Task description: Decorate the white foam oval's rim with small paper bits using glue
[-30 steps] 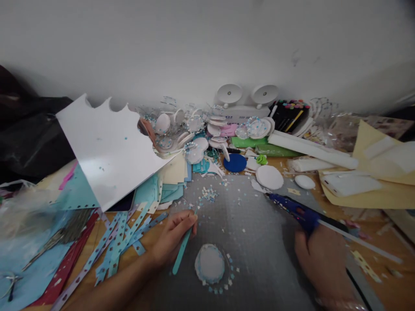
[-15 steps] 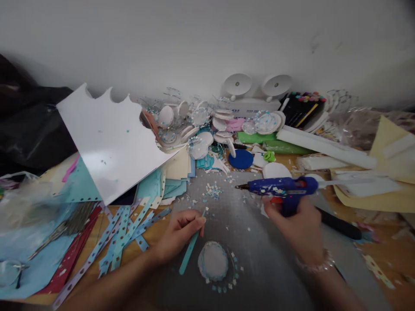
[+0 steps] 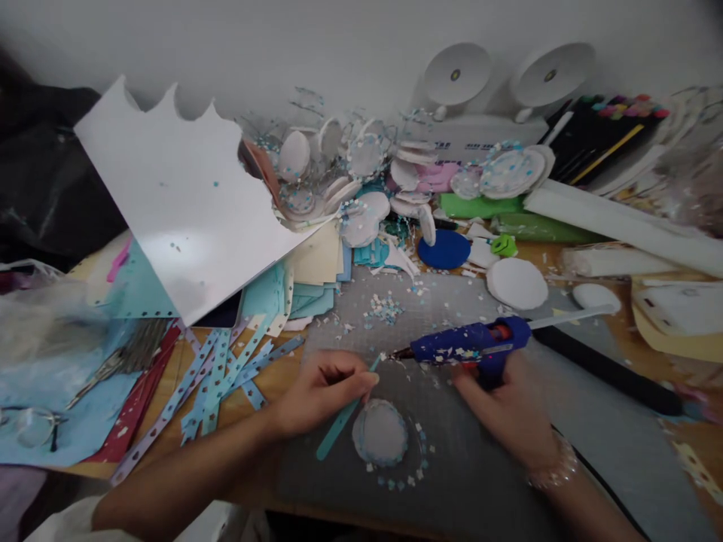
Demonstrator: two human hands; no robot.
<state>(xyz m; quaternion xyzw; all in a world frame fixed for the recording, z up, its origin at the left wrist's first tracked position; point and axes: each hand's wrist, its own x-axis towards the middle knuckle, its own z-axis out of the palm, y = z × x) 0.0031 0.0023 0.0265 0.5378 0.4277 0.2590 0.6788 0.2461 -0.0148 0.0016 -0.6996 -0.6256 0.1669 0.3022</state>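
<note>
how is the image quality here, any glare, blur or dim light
In the head view, glare whitens part of the white board; the head view is dimly lit, and the clear plastic bag at left looks soft; in the head view, lettering on the white box is too soft to read, but specks show on the glue gun.

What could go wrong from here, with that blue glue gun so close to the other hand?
The glue gun's nozzle sits close to the left hand, which grips the teal stick near its tip; if it is hot, a small slip might burn those fingers.

Loose confetti lies on the gray mat, so stray pieces could stick in any wet glue.
</note>
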